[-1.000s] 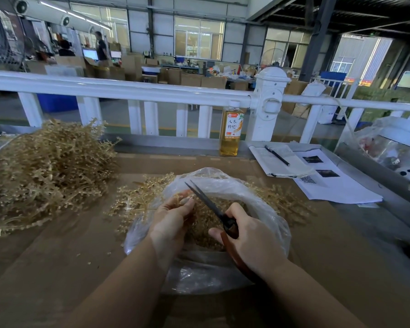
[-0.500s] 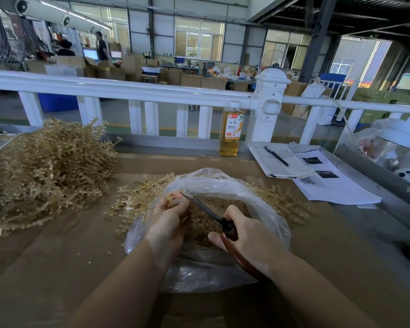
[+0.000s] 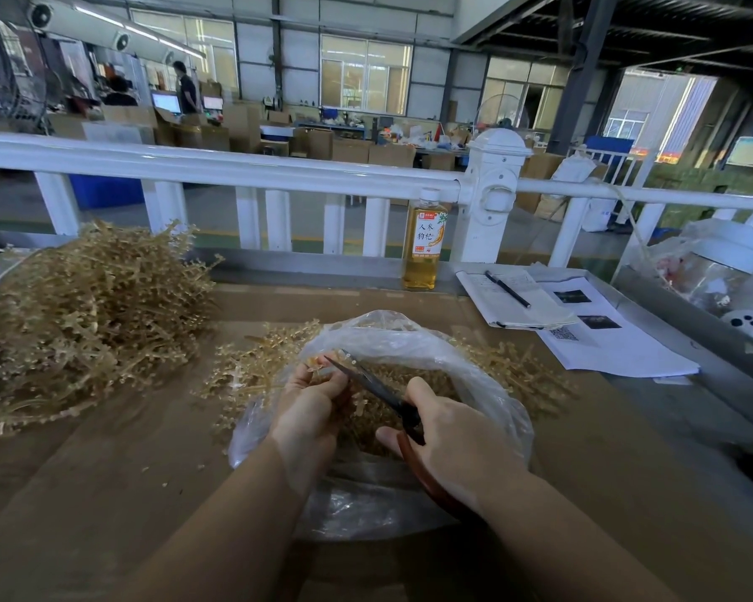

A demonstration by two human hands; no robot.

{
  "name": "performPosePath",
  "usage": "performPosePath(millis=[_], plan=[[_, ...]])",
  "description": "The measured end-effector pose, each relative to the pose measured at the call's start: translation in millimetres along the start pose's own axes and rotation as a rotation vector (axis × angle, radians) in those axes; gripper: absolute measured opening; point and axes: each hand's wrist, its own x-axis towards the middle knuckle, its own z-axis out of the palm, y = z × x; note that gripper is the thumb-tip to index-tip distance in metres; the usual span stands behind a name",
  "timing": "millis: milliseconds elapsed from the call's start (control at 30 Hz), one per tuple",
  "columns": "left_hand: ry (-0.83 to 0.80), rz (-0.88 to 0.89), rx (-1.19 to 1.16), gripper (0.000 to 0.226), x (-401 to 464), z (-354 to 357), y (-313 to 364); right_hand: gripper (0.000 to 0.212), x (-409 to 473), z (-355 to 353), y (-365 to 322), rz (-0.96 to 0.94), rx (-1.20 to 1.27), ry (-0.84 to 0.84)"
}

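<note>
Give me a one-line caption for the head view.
Over an open plastic bag, the left hand pinches a tan piece while the right hand holds red-handled scissors to it.

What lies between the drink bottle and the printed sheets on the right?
In the head view, a notebook with a black pen on it lies between the bottle and the sheets.

On the bench (image 3: 105, 493), the bag (image 3: 409, 336) lies nearest, scissors (image 3: 366, 378) above its mouth, sprigs (image 3: 244, 371) spread behind and beside it. A heap (image 3: 83, 306) sits far left. Behind the bag a bottle (image 3: 422, 245) stands by the railing (image 3: 235, 167); to its right lie a notebook (image 3: 527, 306) with a pen (image 3: 507, 288) on it, and papers (image 3: 618, 354).
</note>
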Motion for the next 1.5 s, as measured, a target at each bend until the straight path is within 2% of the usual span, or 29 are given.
performPosePath(millis=[400, 1500], plan=[[0.006, 0.006, 0.015, 0.026, 11, -4, -6, 0.038, 4, 7, -4, -0.050, -0.096, 0.096], [0.007, -0.065, -0.006, 0.020, 8, -1, -1, 0.027, 4, 17, -11, 0.021, 0.030, 0.069]])
